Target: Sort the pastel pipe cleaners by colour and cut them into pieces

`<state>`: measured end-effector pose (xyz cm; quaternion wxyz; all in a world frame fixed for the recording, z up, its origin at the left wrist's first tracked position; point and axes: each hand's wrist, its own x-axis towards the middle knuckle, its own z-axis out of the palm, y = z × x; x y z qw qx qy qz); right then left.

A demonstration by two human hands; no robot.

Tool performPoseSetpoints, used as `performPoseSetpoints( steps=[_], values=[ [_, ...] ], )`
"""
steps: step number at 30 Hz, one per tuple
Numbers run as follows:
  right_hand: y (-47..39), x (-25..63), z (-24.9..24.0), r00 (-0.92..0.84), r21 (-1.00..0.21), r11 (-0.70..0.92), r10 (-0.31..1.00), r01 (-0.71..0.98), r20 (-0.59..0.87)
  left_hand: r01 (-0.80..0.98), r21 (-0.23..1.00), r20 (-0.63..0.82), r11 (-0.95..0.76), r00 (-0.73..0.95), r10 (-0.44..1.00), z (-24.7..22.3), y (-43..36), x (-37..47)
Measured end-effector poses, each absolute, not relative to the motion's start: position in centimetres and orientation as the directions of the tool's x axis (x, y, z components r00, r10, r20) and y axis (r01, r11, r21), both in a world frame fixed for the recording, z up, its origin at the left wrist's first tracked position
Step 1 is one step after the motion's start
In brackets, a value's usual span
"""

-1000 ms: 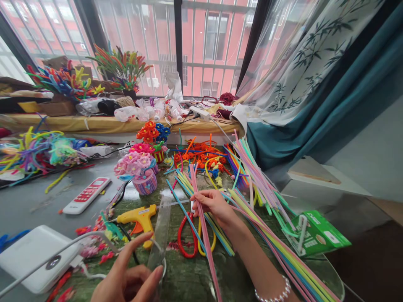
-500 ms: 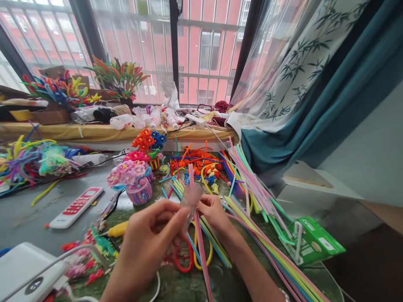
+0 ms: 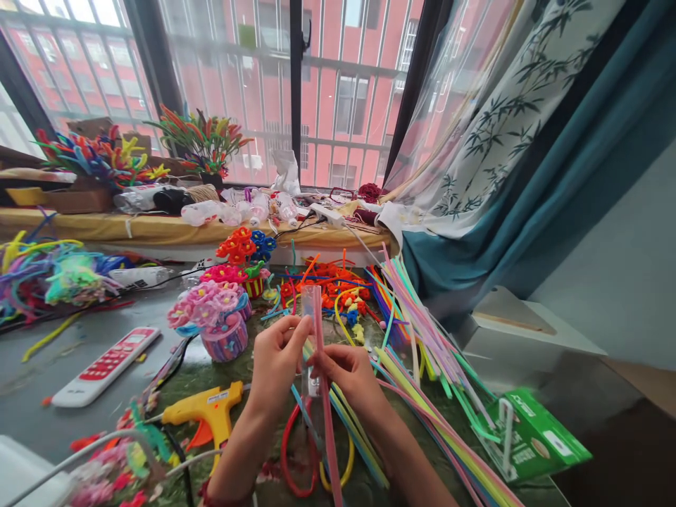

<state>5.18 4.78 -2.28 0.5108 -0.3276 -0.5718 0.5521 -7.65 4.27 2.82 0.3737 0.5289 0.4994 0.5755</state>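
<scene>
While the left hand [image 3: 272,370] pinched a clear ruler-like strip [image 3: 308,301] between thumb and fingers, the right hand [image 3: 351,373] held long pink fuzzy stems [image 3: 329,443] in a narrow fingertip grip. Both hands were close together, neither spread wide, and the stems ran upright between them, their upper ends alongside the strip, their lower lengths reaching toward the wearer. The step in hand looked like steadying stems and strip side by side; keeping them lined up called for a light pinch and level tips, since soft stems could easily bend or slip apart. Whether the strip touched every stem could not be told.

Just below the hands, scissors with red and yellow loops [image 3: 284,451] lay on the counter [image 3: 26,380], partly covered by the stems. Blue and yellow stems [image 3: 364,451] slanted beside them. To the left were a yellow glue gun [image 3: 203,414], a pot of pink fuzzy flowers [image 3: 224,339] and a white remote [image 3: 105,366]. Beyond the hands lay a heap of orange pieces [image 3: 338,278]; to the right, a pastel stem bundle [image 3: 422,317] and a green box [image 3: 549,436].
</scene>
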Motion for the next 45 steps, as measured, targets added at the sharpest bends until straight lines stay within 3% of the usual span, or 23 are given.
performPoseSetpoints(
  steps=[34,45],
  values=[
    [4.41,5.4,-2.16,-0.317,-0.974,0.208,0.921,-0.09,0.226,0.122,0.964,0.255,-0.235,-0.187,0.949,2.25,4.27,-7.98],
    [4.07,5.42,-1.61,-0.313,-0.977,0.157,0.929,-0.147,0.197,0.124,0.965,0.253,-0.231,-0.205,0.945,1.91,4.44,-7.92]
  ],
)
